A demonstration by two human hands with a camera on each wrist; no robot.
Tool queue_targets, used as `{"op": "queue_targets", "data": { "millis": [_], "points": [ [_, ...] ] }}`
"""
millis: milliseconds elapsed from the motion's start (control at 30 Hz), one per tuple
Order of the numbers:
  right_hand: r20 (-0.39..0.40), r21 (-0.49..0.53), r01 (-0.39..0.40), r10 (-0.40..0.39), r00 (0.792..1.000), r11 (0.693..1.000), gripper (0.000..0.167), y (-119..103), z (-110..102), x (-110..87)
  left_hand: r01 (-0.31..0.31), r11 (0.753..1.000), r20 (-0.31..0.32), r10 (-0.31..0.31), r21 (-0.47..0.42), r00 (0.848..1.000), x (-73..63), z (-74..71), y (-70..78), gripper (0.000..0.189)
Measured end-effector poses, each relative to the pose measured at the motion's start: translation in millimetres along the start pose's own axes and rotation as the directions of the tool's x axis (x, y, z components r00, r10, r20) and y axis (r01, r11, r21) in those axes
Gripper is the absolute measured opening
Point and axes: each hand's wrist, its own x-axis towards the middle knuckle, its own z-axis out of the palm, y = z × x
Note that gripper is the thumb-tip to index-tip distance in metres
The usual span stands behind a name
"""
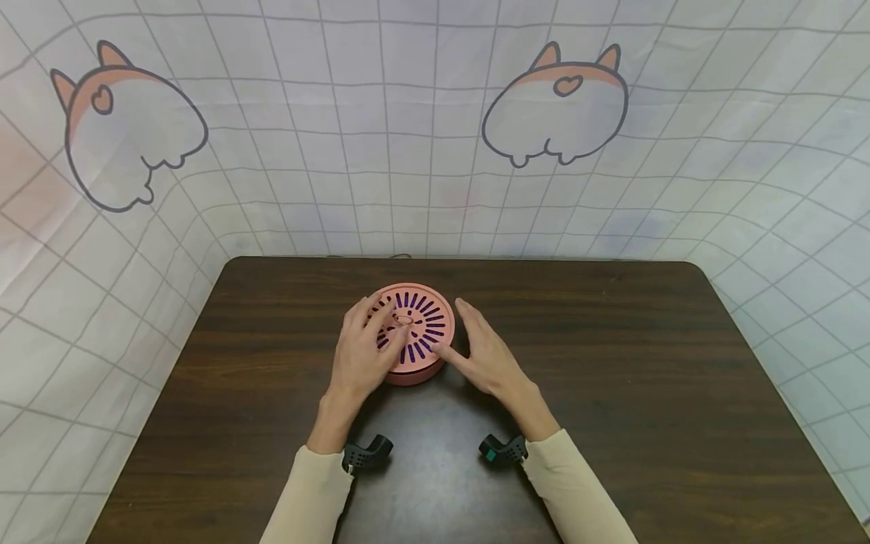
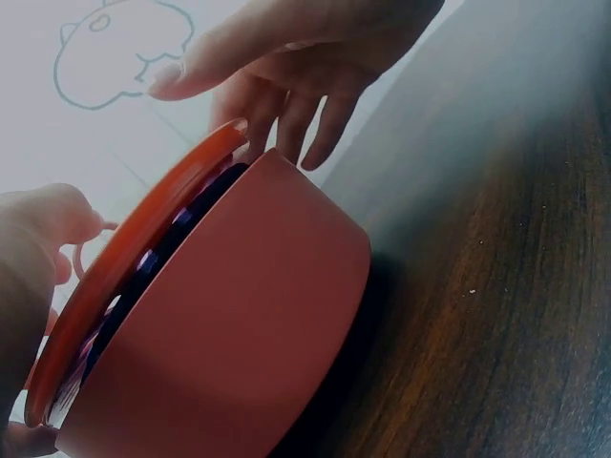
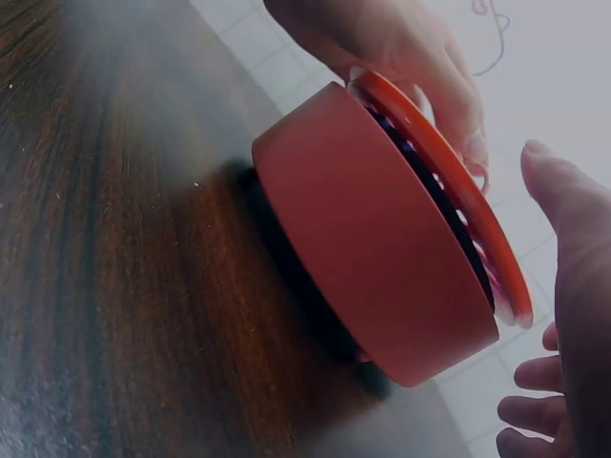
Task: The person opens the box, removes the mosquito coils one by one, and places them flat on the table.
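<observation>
A round pink mosquito-coil-style box (image 1: 411, 378) stands toward the back of the table. Its lid (image 1: 424, 332) has slots in a ring and a small loop handle (image 1: 403, 320) at the centre. My left hand (image 1: 356, 351) holds the lid, with thumb and index finger at the loop and other fingers by the far-left rim. Both wrist views show a dark gap between the lid (image 3: 449, 162) and the box body (image 2: 239, 296). At the right side my right hand (image 1: 485, 355) is spread, its thumb near the rim and its fingers extended, holding nothing.
The dark wood-grain table (image 1: 612, 363) has a white grid-patterned curtain (image 1: 408, 166) hanging behind and at its sides. Black wrist bands (image 1: 367, 453) stick out inward from both wrists.
</observation>
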Motion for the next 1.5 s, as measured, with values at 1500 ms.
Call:
{"op": "queue_targets", "data": {
  "millis": [1500],
  "points": [
    [0.157,0.09,-0.026,0.011,0.988,0.996,0.128,9.4,18.1,1.4,-0.03,1.0,-0.051,0.03,-0.001,0.998,0.1,4.0,6.8,0.027]
  ]
}}
